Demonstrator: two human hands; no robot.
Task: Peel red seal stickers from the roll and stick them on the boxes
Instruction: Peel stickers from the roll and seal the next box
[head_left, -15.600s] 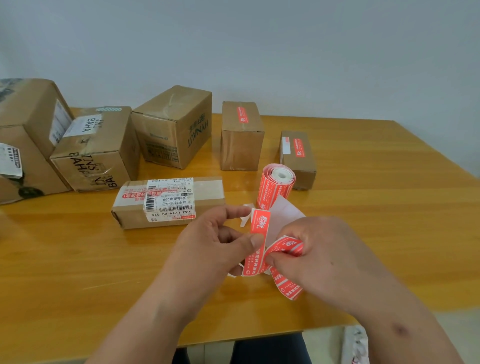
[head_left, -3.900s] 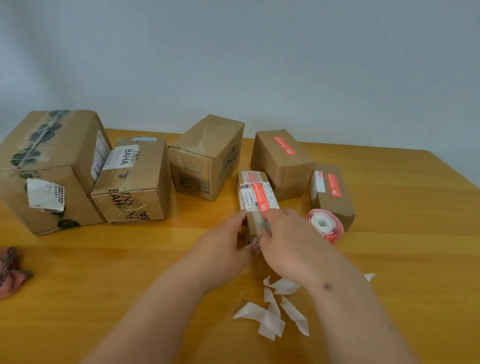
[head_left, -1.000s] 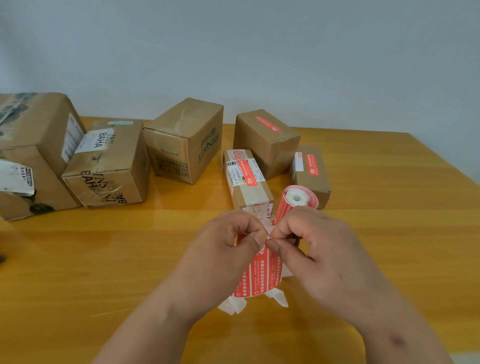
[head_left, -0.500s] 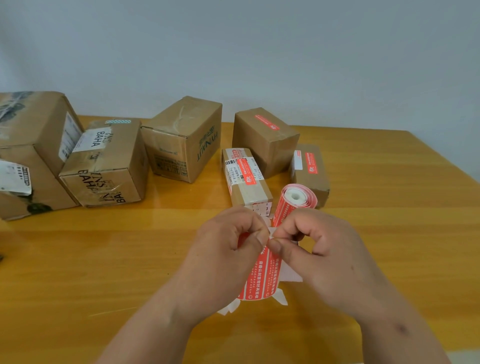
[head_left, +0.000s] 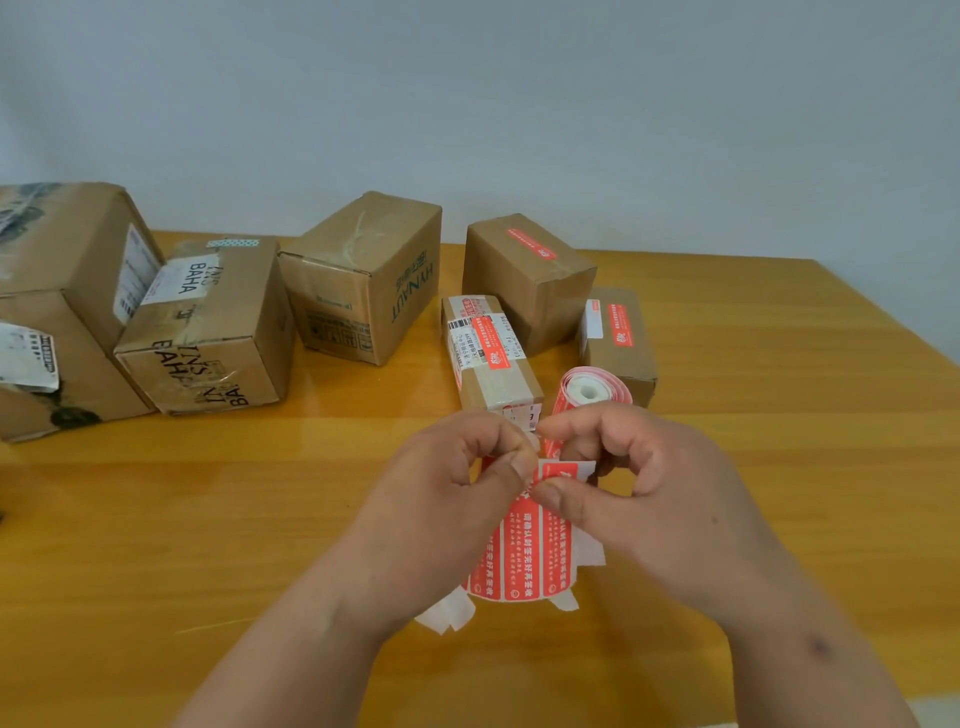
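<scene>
On my feed the wooden table (head_left: 779, 467) carries six cardboard boxes (head_left: 363, 275); three at the right wear red seals. My left hand (head_left: 447, 499) and right hand (head_left: 639, 493) pinch the sticker strip (head_left: 524, 561) hanging from the roll (head_left: 589, 389), above backing scraps (head_left: 447, 616).

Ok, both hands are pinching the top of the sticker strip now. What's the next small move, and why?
Probably peel one red sticker down off the backing. The left hand and right hand pinch the top edge of the strip where a corner looks lifted, so it seems started but not free. The HYNAUT box shows no red seal from here, a likely target.
</scene>
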